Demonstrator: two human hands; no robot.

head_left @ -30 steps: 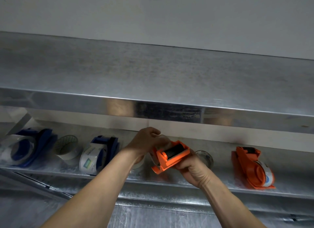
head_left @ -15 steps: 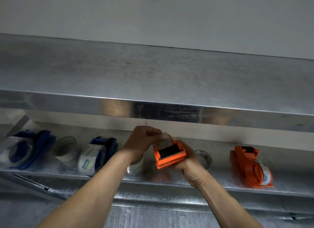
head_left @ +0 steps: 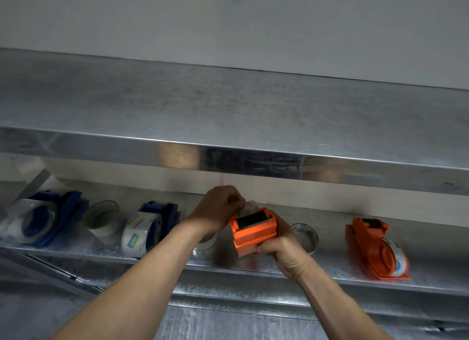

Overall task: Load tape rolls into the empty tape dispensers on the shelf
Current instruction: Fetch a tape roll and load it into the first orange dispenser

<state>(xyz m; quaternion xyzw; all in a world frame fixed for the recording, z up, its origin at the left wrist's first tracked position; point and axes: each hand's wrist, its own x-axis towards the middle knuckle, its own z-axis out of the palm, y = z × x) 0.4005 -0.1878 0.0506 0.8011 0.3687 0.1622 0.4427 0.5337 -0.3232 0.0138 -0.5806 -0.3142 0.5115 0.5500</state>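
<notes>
The right grip (head_left: 281, 253) is clenched round the lower end of an orange dispenser (head_left: 253, 229), held in the air just in front of the lower shelf (head_left: 279, 267). The dispenser's black roller and toothed edge face the camera. The left grip (head_left: 218, 210) sits at the dispenser's top left corner with its fingers curled, pinching a pale, translucent tape end (head_left: 250, 204) that sticks up just behind the roller. Whether a roll sits inside this dispenser cannot be told, as the hands and the orange body hide that part.

On the lower shelf, from the left: a blue dispenser (head_left: 63, 213) lies on its side with a clear roll (head_left: 33, 220) on it. Just beside it stands a loose white roll (head_left: 104, 219), tilted. Next comes a second blue dispenser (head_left: 162, 213) carrying a printed roll (head_left: 138, 234). Another roll (head_left: 206, 239) is mostly hidden behind the left wrist. To the right of the right grip, a clear loose roll (head_left: 305, 235) rests near the back. Well apart at the right end lies a second orange dispenser (head_left: 368, 246), flat on its side, with a roll (head_left: 399, 262) mounted on it.

Above all this runs the upper shelf (head_left: 228, 106), bare metal, with blurred reflections along its front edge
</notes>
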